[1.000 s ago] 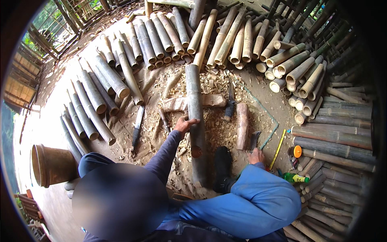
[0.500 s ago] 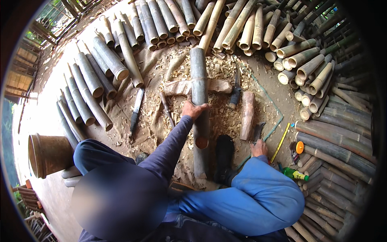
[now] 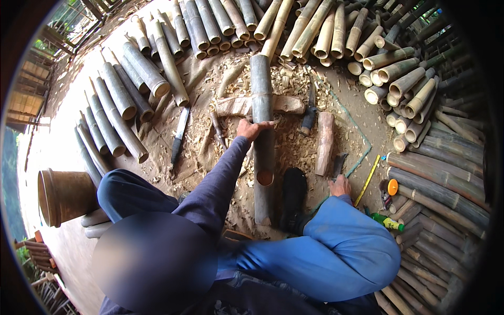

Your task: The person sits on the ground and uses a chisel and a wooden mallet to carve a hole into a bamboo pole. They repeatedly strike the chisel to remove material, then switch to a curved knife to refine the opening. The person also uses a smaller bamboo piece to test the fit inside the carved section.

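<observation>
A thick grey-green bamboo pole (image 3: 263, 100) lies lengthwise in front of me, propped across a rough wooden block (image 3: 234, 106). A reddish cut-out hole shows in its nearer part. My left hand (image 3: 253, 129) is closed over the pole just on my side of the block, thumb reaching across its top. Down by my right knee, my right hand (image 3: 340, 186) is closed at the near end of a knife with a broad dark blade (image 3: 340, 164); the handle is hidden under the fingers. A hewn piece of wood (image 3: 324, 144) lies just left of that blade.
Wood chips surround the block. Left of the pole lie a long knife (image 3: 180, 135) and a wooden-handled tool (image 3: 217, 127); right, another knife (image 3: 308, 118). Bamboo stacks (image 3: 441, 173) ring the far and right sides. A yellow tape measure (image 3: 367, 180), green bottle (image 3: 386, 221) and brown bucket (image 3: 68, 197) stand out.
The whole view has shifted slightly, so the scene sits a little higher in the picture. Both hands keep their places on the bamboo pole and at the knife.
</observation>
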Demonstrator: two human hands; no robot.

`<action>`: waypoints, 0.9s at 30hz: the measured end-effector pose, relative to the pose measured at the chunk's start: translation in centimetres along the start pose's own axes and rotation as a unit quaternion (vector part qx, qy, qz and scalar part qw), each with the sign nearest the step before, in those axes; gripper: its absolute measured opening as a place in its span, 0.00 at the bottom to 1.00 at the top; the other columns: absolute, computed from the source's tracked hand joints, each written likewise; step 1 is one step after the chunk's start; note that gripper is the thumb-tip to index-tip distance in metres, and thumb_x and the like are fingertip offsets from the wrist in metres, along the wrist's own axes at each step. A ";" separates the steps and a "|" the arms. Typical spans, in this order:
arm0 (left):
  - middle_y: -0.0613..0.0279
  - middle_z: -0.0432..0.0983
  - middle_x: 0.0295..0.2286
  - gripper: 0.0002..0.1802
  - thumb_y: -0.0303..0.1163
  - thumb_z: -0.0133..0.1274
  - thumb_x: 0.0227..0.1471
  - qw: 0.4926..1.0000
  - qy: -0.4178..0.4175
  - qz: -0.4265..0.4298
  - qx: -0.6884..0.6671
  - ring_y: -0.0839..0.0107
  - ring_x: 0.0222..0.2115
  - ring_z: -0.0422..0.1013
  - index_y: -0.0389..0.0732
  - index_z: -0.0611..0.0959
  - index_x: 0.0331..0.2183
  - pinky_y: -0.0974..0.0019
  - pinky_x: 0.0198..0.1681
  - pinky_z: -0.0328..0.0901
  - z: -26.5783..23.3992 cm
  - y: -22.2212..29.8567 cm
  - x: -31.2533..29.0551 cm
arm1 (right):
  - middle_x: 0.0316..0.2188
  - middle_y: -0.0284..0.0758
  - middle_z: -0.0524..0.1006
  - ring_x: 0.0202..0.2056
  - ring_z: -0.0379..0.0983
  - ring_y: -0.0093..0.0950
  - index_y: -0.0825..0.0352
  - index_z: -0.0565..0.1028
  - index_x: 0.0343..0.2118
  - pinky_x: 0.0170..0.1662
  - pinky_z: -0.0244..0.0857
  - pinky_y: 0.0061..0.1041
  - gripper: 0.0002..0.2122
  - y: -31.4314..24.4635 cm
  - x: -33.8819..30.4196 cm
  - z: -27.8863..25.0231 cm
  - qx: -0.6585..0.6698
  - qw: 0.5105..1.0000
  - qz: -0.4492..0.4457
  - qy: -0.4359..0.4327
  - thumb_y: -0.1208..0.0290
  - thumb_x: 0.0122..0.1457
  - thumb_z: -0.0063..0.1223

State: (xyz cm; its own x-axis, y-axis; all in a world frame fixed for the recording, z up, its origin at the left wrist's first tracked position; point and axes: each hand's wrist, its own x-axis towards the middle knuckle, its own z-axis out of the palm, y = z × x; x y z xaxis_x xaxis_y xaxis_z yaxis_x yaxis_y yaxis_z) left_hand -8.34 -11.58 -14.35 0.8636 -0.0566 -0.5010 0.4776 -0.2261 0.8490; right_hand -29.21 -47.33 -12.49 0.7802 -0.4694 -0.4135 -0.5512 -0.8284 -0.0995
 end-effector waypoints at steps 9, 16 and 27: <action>0.46 0.80 0.40 0.39 0.44 0.74 0.35 0.998 -0.030 -0.043 -0.041 0.60 0.41 0.77 0.25 0.81 0.43 0.61 0.48 0.69 -0.6 1.1 0.0 | 0.43 0.56 0.76 0.47 0.72 0.56 0.73 0.75 0.42 0.51 0.66 0.48 0.19 0.1 0.7 0.4 0.006 0.999 -0.018 0.044 0.64 0.52 0.61; 0.47 0.81 0.38 0.40 0.49 0.74 0.35 0.999 0.021 -0.026 -0.008 0.62 0.38 0.78 0.25 0.82 0.43 0.62 0.45 0.71 -2.9 -0.8 1.3 | 0.42 0.58 0.76 0.48 0.71 0.55 0.74 0.75 0.42 0.51 0.66 0.47 0.20 -2.4 0.0 -0.1 0.011 0.998 -0.061 0.023 0.61 0.53 0.62; 0.56 0.68 0.45 0.38 0.40 0.69 0.44 0.832 0.359 -0.168 0.388 0.58 0.48 0.66 0.40 0.69 0.53 0.57 0.52 0.66 -14.3 -0.6 -6.3 | 0.44 0.48 0.77 0.47 0.73 0.46 0.71 0.72 0.54 0.51 0.64 0.42 0.32 1.8 1.5 -3.5 0.091 0.994 0.001 0.067 0.44 0.59 0.53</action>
State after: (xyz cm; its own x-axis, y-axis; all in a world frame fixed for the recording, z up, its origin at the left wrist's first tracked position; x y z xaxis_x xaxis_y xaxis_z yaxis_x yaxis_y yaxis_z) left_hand -11.74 2.83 -9.27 0.7090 0.6693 -0.2224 0.7044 -0.6872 0.1777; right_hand -27.95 -50.57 -10.16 0.8046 -0.5174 -0.2914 -0.5878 -0.7639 -0.2663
